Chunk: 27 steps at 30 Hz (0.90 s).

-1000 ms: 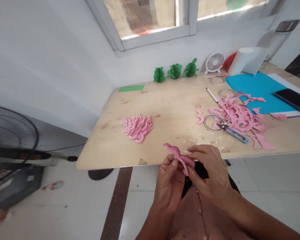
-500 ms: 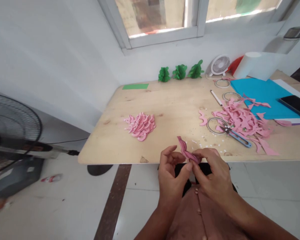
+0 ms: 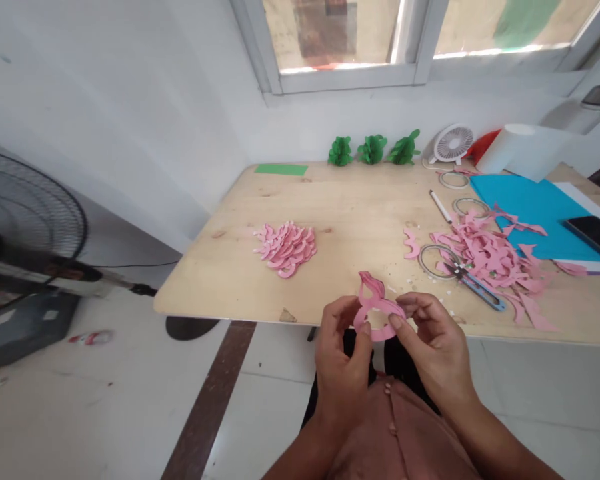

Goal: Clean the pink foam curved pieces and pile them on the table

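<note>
Between my hands, just above the table's front edge, is a layered pink paper cutout (image 3: 377, 331) with a curved outline and an opening in its middle. My left hand (image 3: 341, 357) pinches its left side between thumb and fingers. My right hand (image 3: 430, 340) grips the right side, thumb on the near face. A pile of curved pink paper cutouts (image 3: 289, 248) lies on the table ahead and to the left. To the right are small thread snips (image 3: 479, 287) with a blue handle, resting beside a roll of tape (image 3: 423, 261) and pink paper scraps (image 3: 493, 250).
Along the wall stand three green paper shapes (image 3: 371, 149) and a small white fan (image 3: 453, 143). A green paper strip (image 3: 281, 170), a marker (image 3: 441, 206), blue sheets (image 3: 510, 187) and a phone (image 3: 595, 239) lie on the wooden table (image 3: 220, 267). A large floor fan (image 3: 30, 207) stands at left.
The pink paper cutout has turned from nearly edge-on to face me, and its opening now shows. My hands have moved farther apart, and the camera view has shifted slightly.
</note>
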Each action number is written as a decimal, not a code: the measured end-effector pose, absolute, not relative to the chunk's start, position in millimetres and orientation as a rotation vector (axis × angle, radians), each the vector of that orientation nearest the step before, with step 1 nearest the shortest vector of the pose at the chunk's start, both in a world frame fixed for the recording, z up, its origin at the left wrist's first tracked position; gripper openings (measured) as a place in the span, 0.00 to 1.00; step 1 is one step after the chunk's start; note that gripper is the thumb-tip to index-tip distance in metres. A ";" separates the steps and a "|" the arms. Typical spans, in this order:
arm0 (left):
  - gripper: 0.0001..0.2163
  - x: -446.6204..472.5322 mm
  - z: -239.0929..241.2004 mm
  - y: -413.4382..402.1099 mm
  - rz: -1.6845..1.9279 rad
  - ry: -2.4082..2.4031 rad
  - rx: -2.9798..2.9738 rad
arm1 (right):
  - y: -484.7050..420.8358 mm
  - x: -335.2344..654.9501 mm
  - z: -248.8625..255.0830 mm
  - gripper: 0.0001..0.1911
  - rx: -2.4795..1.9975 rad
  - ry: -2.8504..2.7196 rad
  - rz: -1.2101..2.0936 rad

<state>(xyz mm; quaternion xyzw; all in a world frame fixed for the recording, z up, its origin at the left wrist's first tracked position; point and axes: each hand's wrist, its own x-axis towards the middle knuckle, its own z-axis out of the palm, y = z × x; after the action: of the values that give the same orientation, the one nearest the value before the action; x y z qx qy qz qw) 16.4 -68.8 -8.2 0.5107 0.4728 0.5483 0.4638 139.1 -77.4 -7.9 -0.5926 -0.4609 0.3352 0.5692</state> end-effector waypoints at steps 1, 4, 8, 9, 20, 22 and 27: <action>0.12 15.8 -8.9 -68.6 1.394 1.197 1.374 | -77.1 138.2 -7.4 0.09 -1.379 -1.056 0.814; 0.11 14.4 -8.5 -66.2 1.488 1.275 1.729 | -76.6 135.7 -5.7 0.09 -1.333 -0.998 0.893; 0.08 15.3 -4.0 -61.6 1.493 1.296 1.976 | -77.0 134.0 -5.4 0.07 -1.278 -0.975 0.961; 0.08 15.9 -2.8 -60.6 1.490 1.292 2.003 | -77.4 133.9 -5.2 0.07 -1.274 -0.973 0.975; 0.07 17.8 1.5 -58.7 1.495 1.311 2.038 | -80.4 136.0 -1.9 0.08 -1.285 -1.037 0.994; 0.07 18.0 2.5 -58.4 1.485 1.327 2.054 | -80.5 135.7 -1.2 0.08 -1.296 -1.048 0.963; 0.07 19.4 4.0 -56.6 1.483 1.354 2.104 | -80.6 135.1 0.5 0.08 -1.338 -1.057 0.906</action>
<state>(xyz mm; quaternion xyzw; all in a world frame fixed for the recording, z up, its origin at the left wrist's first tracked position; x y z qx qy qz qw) 19.4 -56.6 4.0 0.7185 0.4624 0.5064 0.1165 135.1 -80.6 0.5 -0.5698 -0.4501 0.3857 0.5692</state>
